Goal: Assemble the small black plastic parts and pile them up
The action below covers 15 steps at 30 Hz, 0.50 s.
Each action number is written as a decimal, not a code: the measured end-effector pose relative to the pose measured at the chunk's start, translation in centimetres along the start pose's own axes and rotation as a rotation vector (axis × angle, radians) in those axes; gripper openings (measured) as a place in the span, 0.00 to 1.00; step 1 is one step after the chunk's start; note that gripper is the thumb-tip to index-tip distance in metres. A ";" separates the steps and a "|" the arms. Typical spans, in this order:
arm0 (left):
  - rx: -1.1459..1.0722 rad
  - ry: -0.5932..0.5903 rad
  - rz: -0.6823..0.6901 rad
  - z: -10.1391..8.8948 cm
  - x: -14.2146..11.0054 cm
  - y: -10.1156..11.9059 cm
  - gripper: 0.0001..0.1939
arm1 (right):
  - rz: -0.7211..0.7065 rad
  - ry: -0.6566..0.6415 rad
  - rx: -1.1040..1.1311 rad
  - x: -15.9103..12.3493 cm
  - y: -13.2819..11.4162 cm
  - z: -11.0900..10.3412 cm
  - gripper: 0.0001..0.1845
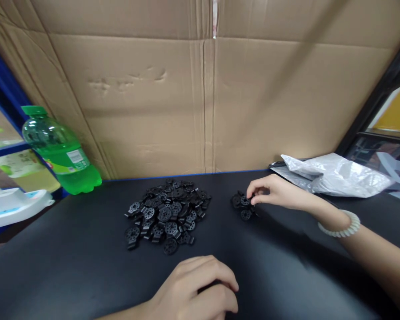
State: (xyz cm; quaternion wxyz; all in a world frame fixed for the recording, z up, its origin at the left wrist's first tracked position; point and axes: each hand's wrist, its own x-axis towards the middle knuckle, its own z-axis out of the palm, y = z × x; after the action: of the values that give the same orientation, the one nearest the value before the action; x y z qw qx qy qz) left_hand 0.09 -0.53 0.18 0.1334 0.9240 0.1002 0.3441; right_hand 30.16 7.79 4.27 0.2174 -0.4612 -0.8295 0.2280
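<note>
My right hand (270,191) has its thumb and forefinger pinched on a small black disc-shaped part (252,198), mostly hidden by the fingertips. It is at the edge of a small cluster of the same black parts (245,215). My left hand (196,286) rests low over the table in front, loosely bent with a gap between the fingers; nothing shows in it, though its palm is hidden. Beyond it lies a large heap of black parts (165,214), round discs with holes and short tabs.
The black tabletop (96,266) meets a cardboard wall (146,111). A green soda bottle (62,151) leans at the left, near a white power strip (16,206) and a blue rack (3,93). A crumpled plastic bag (336,174) lies at the back right.
</note>
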 end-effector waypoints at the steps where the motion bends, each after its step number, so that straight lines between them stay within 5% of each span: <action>1: 0.003 -0.006 0.005 -0.1 0.0 0.1 0.10 | -0.008 -0.005 -0.007 0.1 0.1 0.2 0.08; 15: 0.275 -0.217 0.160 -0.8 0.5 1.5 0.14 | -0.057 0.008 -0.039 0.0 0.3 0.3 0.10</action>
State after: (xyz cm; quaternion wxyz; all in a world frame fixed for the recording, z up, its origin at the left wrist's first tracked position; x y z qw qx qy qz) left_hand 0.02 -1.65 1.56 -0.0120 0.9702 0.0578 0.2352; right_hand 30.16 7.89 3.90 0.2182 -0.4425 -0.8456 0.2036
